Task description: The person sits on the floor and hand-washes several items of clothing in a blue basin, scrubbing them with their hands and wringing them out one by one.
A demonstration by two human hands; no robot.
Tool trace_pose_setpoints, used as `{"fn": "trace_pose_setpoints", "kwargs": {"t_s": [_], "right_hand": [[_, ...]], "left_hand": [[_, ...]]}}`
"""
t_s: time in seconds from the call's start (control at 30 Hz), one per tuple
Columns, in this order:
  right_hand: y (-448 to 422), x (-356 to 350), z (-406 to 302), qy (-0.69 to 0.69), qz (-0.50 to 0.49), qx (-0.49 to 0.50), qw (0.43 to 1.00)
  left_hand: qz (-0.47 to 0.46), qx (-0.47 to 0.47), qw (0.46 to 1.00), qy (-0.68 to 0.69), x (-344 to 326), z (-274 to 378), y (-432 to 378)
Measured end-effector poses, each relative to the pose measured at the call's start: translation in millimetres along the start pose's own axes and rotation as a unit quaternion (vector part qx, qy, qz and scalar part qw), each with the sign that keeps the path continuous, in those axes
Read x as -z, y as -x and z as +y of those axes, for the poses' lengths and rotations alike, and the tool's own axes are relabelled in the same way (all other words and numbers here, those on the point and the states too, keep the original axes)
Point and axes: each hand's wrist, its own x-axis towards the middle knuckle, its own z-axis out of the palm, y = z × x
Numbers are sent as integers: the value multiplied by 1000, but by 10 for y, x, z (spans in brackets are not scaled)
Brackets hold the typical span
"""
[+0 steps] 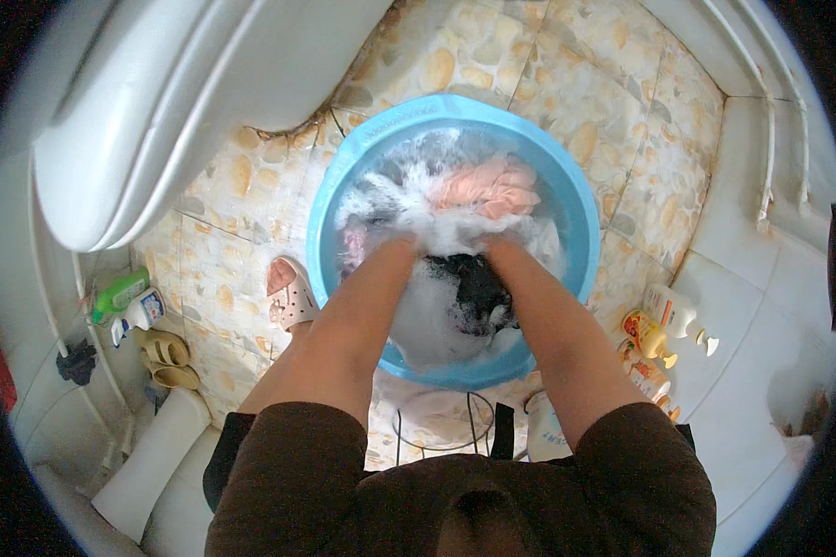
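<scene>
Both my forearms reach down into a round light-blue plastic basin (583,209) of sudsy water. My left hand (404,244) and my right hand (498,245) are sunk in the foam; only the wrists show, so what the fingers hold is hidden. Peach-coloured fabric (491,186) bunches up just beyond the hands. Dark wet cloth (475,292) lies between my forearms under suds. Pinkish fabric (354,247) shows at the basin's left side, and dark cloth streaked with foam lies towards its upper left.
White ceramic fixture (132,125) at upper left. Pump bottles (669,310) stand right of the basin by the wall. A green bottle (122,294), a spray bottle (145,310) and tan slippers (171,358) are at left. My foot in a pale clog (292,296) is beside the basin; a wire stand (446,440) is below.
</scene>
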Motion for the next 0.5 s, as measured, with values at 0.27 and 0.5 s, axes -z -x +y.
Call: {"fn": "trace_pose_setpoints", "kwargs": {"t_s": [0.27, 0.5], "right_hand": [[1147, 765, -209, -191, 254, 79, 945], [2667, 1273, -868, -344, 211, 221, 888]], "left_hand": [[183, 12, 862, 473, 931, 141, 1325], [235, -64, 921, 304, 687, 480, 1985]]}}
